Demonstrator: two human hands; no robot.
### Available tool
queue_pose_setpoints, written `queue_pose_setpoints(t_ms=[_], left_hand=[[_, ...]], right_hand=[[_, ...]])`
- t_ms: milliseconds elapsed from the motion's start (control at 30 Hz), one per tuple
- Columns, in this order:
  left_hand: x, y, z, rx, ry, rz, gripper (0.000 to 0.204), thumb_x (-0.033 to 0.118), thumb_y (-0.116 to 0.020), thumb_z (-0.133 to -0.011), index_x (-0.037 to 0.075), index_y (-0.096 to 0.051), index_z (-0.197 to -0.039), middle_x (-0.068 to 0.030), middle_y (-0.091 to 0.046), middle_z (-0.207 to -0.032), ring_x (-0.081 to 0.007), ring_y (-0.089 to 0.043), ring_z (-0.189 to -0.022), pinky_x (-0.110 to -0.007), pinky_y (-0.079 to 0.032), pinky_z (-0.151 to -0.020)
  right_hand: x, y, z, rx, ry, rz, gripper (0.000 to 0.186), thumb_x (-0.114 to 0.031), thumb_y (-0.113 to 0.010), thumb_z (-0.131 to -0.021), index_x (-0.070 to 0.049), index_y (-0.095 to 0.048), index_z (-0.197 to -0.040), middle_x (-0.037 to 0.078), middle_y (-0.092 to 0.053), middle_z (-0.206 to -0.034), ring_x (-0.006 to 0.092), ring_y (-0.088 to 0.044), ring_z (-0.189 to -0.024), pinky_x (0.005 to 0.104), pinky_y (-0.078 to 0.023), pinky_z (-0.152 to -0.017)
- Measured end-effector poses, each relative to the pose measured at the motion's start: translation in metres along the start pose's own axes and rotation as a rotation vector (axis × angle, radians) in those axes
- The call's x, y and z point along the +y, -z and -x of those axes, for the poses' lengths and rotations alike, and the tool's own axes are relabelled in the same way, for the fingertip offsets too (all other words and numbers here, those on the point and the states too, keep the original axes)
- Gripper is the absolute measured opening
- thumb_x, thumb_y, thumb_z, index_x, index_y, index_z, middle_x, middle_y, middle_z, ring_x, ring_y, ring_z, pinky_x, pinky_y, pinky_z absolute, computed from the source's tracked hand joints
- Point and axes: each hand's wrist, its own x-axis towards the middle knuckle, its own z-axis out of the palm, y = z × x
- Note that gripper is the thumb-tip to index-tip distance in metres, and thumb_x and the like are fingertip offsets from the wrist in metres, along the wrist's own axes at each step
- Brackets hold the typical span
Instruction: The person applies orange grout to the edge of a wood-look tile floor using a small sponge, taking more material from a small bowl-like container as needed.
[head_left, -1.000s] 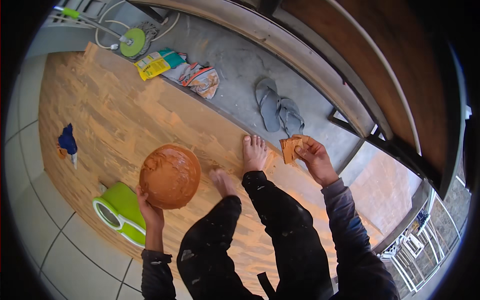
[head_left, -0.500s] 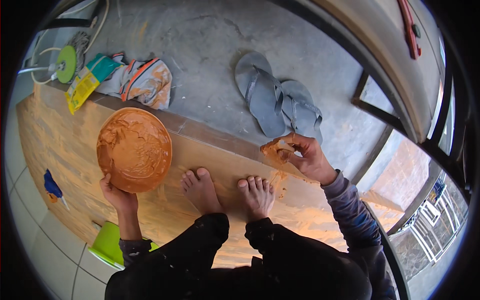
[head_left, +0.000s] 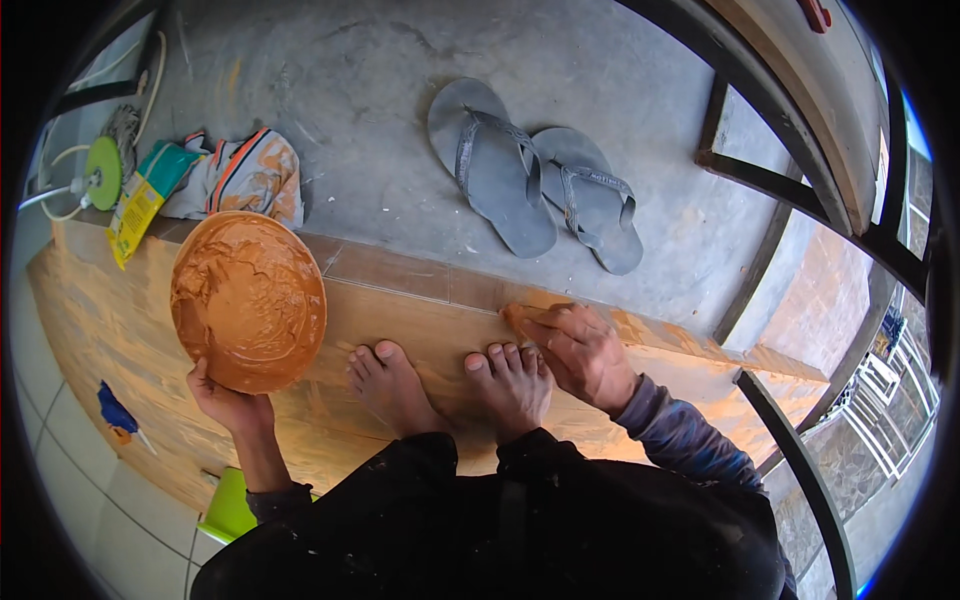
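Note:
My left hand (head_left: 228, 398) grips a round bowl (head_left: 247, 298) of thick orange paste by its lower edge. My right hand (head_left: 580, 355) is closed on a small orange-smeared spreader (head_left: 515, 318), partly hidden by my fingers, pressed at the tiled step edge (head_left: 390, 280) just above my bare right foot (head_left: 505, 395). My bare left foot (head_left: 390, 390) stands beside it on the orange-streaked step surface (head_left: 105, 310).
Grey flip-flops (head_left: 500, 175) lie on the concrete floor (head_left: 350, 120). Further left are a crumpled cloth (head_left: 250, 175), a yellow-teal packet (head_left: 145, 205) and a green-disc mop (head_left: 103, 172). A green bucket (head_left: 225, 505) and blue rag (head_left: 112, 405) lie lower left. Black metal bars (head_left: 785, 450) are at right.
The view has swung toward the step edge and my body is more crouched. My right hand has moved down, bringing the spreader onto the edge. My left hand has raised the bowl leftward.

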Motion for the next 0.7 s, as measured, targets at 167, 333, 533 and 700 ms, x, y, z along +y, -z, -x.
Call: queue_pose_setpoints(t_ms=[167,333,533,700], left_hand=[[0.000,0.006,-0.005,-0.061,-0.004,-0.016,0.046,0.031,-0.053,-0.099,0.003,-0.058,-0.135,-0.0132,-0.062,-0.139,-0.0276,-0.059,-0.128,-0.044,-0.044,-0.112],[0.003,-0.004,-0.002,-0.055,-0.014,-0.026,0.045,0.031,-0.054,-0.100,0.001,-0.058,-0.133,-0.0137,-0.062,-0.139,-0.0277,-0.058,-0.128,-0.044,-0.043,-0.113],[0.001,-0.011,0.000,-0.020,-0.028,-0.015,0.044,0.030,-0.054,-0.100,0.001,-0.058,-0.133,-0.0137,-0.061,-0.140,-0.0279,-0.058,-0.129,-0.044,-0.042,-0.113],[0.003,-0.013,0.000,-0.036,-0.029,-0.026,0.052,0.029,-0.051,-0.101,0.002,-0.049,-0.146,-0.0148,-0.052,-0.151,-0.0295,-0.049,-0.140,-0.048,-0.039,-0.118]], right_hand=[[0.005,0.020,0.011,0.063,-0.156,-0.061,0.037,0.004,-0.073,-0.078,0.002,-0.070,-0.115,0.014,-0.070,-0.101,0.0345,-0.066,-0.090,0.0413,-0.055,-0.079],[0.007,0.019,0.019,-0.023,-0.138,-0.033,0.031,0.005,-0.072,-0.082,0.003,-0.069,-0.112,0.016,-0.070,-0.103,0.0366,-0.066,-0.093,0.0431,-0.056,-0.083],[0.004,0.025,0.027,0.102,-0.272,-0.074,0.026,0.005,-0.074,-0.079,0.003,-0.070,-0.106,0.017,-0.071,-0.103,0.0346,-0.067,-0.093,0.0417,-0.056,-0.084],[0.003,0.006,0.037,0.037,-0.090,0.049,0.023,0.001,-0.073,-0.076,0.001,-0.070,-0.099,0.013,-0.072,-0.107,0.0324,-0.068,-0.097,0.0403,-0.057,-0.086]])
